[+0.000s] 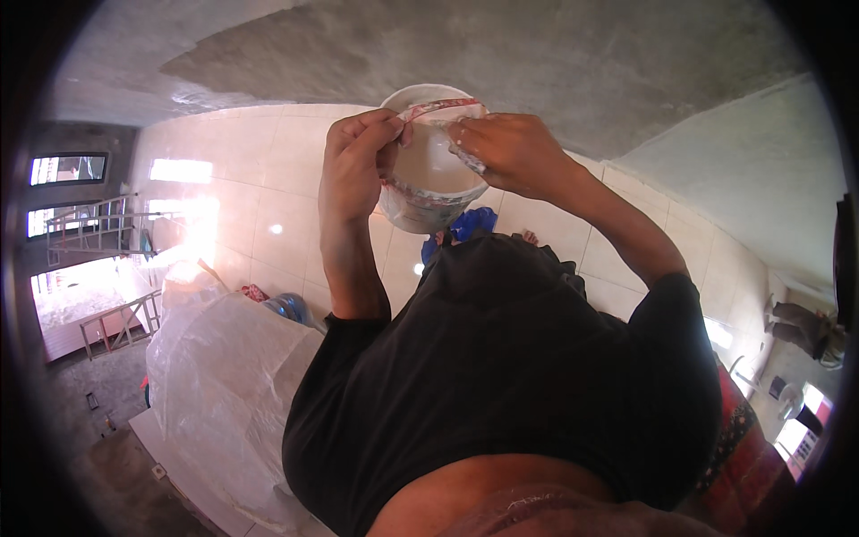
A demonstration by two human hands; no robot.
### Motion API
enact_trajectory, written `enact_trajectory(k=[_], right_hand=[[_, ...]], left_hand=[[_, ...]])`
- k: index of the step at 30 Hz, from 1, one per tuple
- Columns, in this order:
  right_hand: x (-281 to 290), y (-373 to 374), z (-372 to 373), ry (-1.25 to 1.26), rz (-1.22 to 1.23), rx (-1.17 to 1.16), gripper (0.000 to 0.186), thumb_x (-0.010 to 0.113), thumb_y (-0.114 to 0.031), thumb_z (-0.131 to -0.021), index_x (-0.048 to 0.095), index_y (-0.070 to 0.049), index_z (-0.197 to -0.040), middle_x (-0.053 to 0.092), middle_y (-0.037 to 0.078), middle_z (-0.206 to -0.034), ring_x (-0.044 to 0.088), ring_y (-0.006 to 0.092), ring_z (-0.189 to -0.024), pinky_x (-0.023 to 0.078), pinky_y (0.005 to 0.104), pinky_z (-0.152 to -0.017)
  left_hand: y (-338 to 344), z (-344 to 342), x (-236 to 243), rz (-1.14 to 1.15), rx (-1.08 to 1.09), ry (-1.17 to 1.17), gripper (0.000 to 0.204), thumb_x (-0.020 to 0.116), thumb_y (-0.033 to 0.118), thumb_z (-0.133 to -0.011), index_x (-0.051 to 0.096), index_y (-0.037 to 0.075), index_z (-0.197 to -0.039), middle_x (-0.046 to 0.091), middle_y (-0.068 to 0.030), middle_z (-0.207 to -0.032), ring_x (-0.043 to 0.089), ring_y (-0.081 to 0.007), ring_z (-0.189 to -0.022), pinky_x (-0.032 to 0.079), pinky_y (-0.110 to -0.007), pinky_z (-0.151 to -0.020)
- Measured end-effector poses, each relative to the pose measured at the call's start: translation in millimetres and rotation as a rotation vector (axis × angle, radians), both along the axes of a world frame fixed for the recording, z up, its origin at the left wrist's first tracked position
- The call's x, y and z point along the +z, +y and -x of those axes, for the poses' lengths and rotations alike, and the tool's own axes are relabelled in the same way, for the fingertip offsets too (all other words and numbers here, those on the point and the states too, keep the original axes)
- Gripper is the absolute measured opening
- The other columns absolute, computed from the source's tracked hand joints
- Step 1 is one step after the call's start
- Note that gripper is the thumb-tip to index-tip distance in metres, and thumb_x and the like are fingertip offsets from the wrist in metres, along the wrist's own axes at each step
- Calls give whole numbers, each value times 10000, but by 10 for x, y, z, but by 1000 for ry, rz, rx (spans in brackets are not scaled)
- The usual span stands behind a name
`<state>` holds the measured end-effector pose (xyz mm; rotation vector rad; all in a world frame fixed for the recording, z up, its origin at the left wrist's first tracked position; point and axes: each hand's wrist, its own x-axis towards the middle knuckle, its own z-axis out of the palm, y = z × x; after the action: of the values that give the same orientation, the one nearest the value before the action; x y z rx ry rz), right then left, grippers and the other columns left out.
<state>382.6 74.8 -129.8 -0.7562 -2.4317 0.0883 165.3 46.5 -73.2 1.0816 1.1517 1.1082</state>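
A white bucket (429,210) smeared with paint holds a milky pale liquid (419,166). Across its top runs a red strip (447,103) with white smears. My left hand (356,161) is closed, pinching the left part of the strip at the bucket's rim. My right hand (510,152) is closed at the strip's right part, on the other side of the opening, with a pale, white-smeared piece under its fingers that I cannot make out. Below the bucket, my feet (530,238) show beside a blue item (476,222).
Grey plastered wall (492,45) stands ahead, above pale floor tiles (233,224). On my left lie a translucent plastic sheet (224,385) and a blue water jug (288,306), with metal scaffolding (98,219) by bright windows (67,168) farther off. Assorted objects (796,327) stand far right.
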Motion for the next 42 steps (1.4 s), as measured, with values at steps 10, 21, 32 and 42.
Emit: enact_trajectory(k=[10, 21, 32, 42], right_hand=[[314, 17, -63, 583, 983, 24, 271, 782, -184, -764, 716, -9, -961, 711, 89, -734, 667, 102, -666, 488, 247, -581], [-174, 186, -12, 302, -7, -22, 244, 739, -195, -762, 718, -131, -996, 713, 54, -830, 615, 228, -591, 464, 315, -527], [263, -58, -183, 578, 961, -59, 223, 763, -98, -801, 710, 19, -983, 715, 111, -806, 649, 123, -606, 505, 256, -560], [-110, 131, -70, 434, 278, -42, 276, 763, -96, -760, 701, -29, -1021, 719, 102, -875, 663, 172, -646, 508, 291, -567]], left_hand=[[42, 10, -11, -63, 49, -27, 257, 521, 137, -887, 579, -2, -679, 339, 86, -509, 226, -4, -444, 144, -223, -433], [11, 7, 9, -27, 20, -36, 245, 511, 131, -886, 576, 5, -687, 339, 84, -501, 228, -3, -433, 151, -222, -419], [20, 11, -32, -66, 54, -68, 254, 505, 126, -890, 574, 0, -681, 339, 84, -512, 227, -3, -433, 142, -223, -417], [-9, -14, -26, -70, 85, -49, 260, 507, 135, -885, 566, -5, -673, 329, 83, -517, 226, -4, -440, 137, -226, -420]])
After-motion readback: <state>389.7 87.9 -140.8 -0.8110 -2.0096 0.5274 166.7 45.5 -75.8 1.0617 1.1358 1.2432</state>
